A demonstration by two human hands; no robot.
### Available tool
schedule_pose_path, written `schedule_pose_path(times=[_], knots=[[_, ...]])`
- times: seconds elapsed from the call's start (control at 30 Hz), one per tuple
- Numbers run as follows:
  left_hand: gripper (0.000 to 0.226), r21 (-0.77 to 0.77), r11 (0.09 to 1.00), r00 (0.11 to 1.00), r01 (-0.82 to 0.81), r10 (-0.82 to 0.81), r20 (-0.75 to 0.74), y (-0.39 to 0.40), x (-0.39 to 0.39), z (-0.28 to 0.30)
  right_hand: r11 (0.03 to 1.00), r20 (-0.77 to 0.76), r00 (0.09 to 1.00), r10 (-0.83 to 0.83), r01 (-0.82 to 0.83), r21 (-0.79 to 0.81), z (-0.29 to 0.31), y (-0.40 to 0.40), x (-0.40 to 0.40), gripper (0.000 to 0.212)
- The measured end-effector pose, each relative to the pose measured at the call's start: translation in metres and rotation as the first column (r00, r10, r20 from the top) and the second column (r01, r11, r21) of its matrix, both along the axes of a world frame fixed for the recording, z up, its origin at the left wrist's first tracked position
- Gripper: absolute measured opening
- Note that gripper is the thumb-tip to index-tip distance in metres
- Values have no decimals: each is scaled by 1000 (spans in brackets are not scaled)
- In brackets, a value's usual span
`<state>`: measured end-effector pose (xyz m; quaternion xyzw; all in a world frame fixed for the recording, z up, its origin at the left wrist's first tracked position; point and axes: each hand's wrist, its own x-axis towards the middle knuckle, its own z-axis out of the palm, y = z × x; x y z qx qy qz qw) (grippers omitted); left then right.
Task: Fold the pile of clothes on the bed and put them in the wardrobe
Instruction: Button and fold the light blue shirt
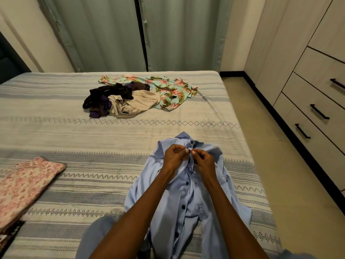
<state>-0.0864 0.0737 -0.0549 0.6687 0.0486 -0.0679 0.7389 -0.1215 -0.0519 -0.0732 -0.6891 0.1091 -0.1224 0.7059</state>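
Pinching the front placket of a light blue shirt (188, 193) just below its collar, the left hand (172, 157) and the right hand (204, 160) met almost fingertip to fingertip, each with fingers curled round a fold of the fabric near the top button. The shirt lay face up on the near part of the bed (93, 131), collar pointing away from the person, its dark buttons running down the middle and its sleeves rumpled to either side. Farther off, toward the curtains (141, 32), sat the unfolded pile: a floral shirt (173, 90), a beige garment (134, 103) and some dark clothes (104, 98) (black and purple, tangled together). A pink patterned folded piece (24, 186) rested at the bed's left edge. The wardrobe (315, 71) with its black-handled drawers stood along the right.
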Motion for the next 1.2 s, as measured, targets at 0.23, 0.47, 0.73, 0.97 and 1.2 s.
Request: schedule_pose_path(times=[0.23, 0.47, 0.73, 0.97, 1.2], knots=[[9, -73, 996, 997, 45, -49, -56, -4, -2, 9, 984, 31, 995, -99, 102, -147, -2, 4, -1, 11], [8, -108, 992, 988, 61, -75, -135, 0, 0, 6, 954, 66, 998, -21, 39, -296, -2, 0, -3, 16], [26, -368, 926, 951, 85, -185, -247, 8, -3, 6, 901, 74, 997, 21, 13, -433, 1, -2, 2, 10], [28, -333, 939, 967, 89, -162, -198, 8, -1, 5, 793, 191, 982, -1, 117, -598, -3, 1, 3, 17], [11, -110, 993, 995, 35, -45, -89, 4, -3, 5, 810, 223, 975, 9, 123, -574, -3, 5, 5, 15]])
